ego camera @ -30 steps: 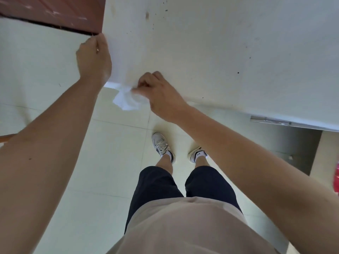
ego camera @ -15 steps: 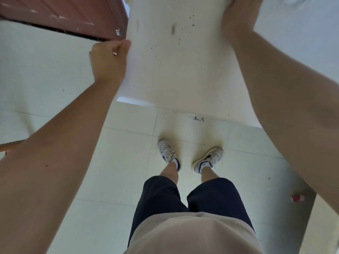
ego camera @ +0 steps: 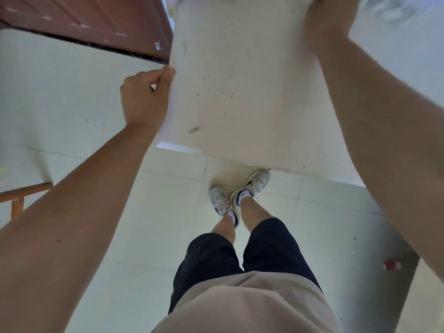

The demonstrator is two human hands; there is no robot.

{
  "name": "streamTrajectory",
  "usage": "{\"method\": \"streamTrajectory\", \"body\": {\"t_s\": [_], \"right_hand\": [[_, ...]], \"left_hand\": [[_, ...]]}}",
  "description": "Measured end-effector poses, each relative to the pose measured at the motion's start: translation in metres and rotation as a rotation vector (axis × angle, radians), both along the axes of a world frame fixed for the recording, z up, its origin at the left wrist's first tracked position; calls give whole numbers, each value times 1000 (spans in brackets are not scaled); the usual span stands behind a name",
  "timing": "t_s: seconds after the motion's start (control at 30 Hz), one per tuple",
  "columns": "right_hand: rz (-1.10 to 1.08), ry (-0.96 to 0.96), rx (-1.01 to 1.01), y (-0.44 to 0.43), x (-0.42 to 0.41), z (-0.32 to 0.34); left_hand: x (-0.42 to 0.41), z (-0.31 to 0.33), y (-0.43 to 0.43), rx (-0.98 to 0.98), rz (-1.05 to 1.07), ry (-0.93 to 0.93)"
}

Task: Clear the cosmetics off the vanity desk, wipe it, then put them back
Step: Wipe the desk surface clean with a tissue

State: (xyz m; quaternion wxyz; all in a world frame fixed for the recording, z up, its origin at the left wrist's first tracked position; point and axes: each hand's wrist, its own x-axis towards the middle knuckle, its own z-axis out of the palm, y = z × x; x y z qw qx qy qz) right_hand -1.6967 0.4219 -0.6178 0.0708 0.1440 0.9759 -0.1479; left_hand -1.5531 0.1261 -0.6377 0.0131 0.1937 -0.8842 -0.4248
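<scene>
The white vanity desk (ego camera: 240, 97) fills the upper middle of the head view, its bare top marked with dark specks and a brown smear near the front edge. My left hand (ego camera: 144, 97) sits at the desk's left edge with its fingers curled against that edge. My right hand (ego camera: 329, 22) reaches far across the top at the upper right. Its fingers run out of the frame, so what it holds is hidden. No cosmetics show on the desk.
A reddish-brown wooden panel (ego camera: 91, 22) stands close by the desk's left side. A wooden frame (ego camera: 21, 195) pokes in at the far left. A small red and white object (ego camera: 391, 265) lies on the tiled floor at the right. My sneakers (ego camera: 237, 195) stand under the front edge.
My right hand, which held a white tissue at the desk's front edge, has swept away across the top to the far side. My left hand stays at the left edge.
</scene>
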Motion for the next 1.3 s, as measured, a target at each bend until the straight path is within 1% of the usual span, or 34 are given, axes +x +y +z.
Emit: {"method": "streamTrajectory", "body": {"t_s": [0.07, 0.13, 0.17, 0.23, 0.27, 0.33, 0.4, 0.43, 0.47, 0.53, 0.57, 0.6, 0.63, 0.67, 0.7, 0.73, 0.77, 0.8, 0.83, 0.87, 0.9, 0.93, 1.0, 1.03, 1.07, 1.1, 1.17, 1.23, 1.27, 1.3], "right_hand": [[174, -132, 15, -11, -22, -10], [337, -132, 90, -43, -21, -11], [426, -73, 98, -64, -16, -7], [645, 21, -44, -98, 1, 1], [763, 52, -29, -110, 12, 5], [916, 103, -79, -115, 33, 1], [1026, 89, -121, -95, 47, 0], [1019, 93, -113, -83, 46, 0], [966, 121, -80, -72, 37, -1], [725, 121, -143, -57, 7, 3], [615, 18, -163, -53, -11, 2], [545, -151, -155, -55, -19, 8], [473, -286, -318, -58, -23, 11], [512, -407, -440, -59, -24, 7], [508, -515, -485, -68, -19, 7], [541, -528, -455, -84, -20, 11], [568, -483, -476, -99, -21, 16], [762, -364, -345, -110, -20, 16], [913, -128, -240, -109, -10, 15], [1001, 35, -150, -106, 4, 14], [1080, 80, -84, -100, 21, 13], [1182, 80, -55, -90, 35, 11], [1285, 1, -112, -66, 44, 4], [1265, -15, -134, -51, 41, 2], [1189, 10, -122, -38, 33, 2], [1070, 55, -89, -27, 22, 0], [776, 122, 60, -10, 1, 0], [550, 115, 147, -4, -7, 3], [494, 104, 160, -7, -4, 4], [483, 95, 162, -12, 3, 3]], "left_hand": [[-1, 0, -1, 1, 1, -12], [0, 1, -1, 20, 13, -25], [0, 1, -1, 38, 23, -34], [0, 2, -2, 68, 43, -67], [-1, 3, -2, 78, 50, -84], [-3, 5, -4, 89, 54, -107], [-4, 8, -4, 96, 45, -121], [-4, 9, -4, 102, 43, -127], [-4, 10, -4, 111, 48, -131], [-3, 11, -4, 117, 67, -136], [-3, 11, -2, 116, 76, -135], [-4, 10, -1, 115, 86, -132], [-4, 10, 1, 113, 97, -130], [-3, 10, 2, 106, 106, -131], [-3, 10, 3, 95, 111, -133], [-2, 11, 3, 84, 112, -136], [-2, 12, 4, 76, 112, -141], [-2, 13, 4, 73, 111, -145], [-3, 14, 4, 74, 112, -148], [-4, 16, 4, 72, 114, -149], [-4, 16, 5, 64, 117, -151], [-4, 17, 5, 57, 121, -156], [-4, 17, 7, 64, 126, -169], [-5, 18, 8, 76, 130, -172], [-5, 19, 8, 86, 133, -173], [-5, 19, 8, 91, 134, -172], [-5, 20, 8, 90, 129, -166], [-5, 19, 7, 92, 120, -150], [-4, 18, 5, 99, 112, -143], [-4, 17, 3, 103, 100, -138]]}}
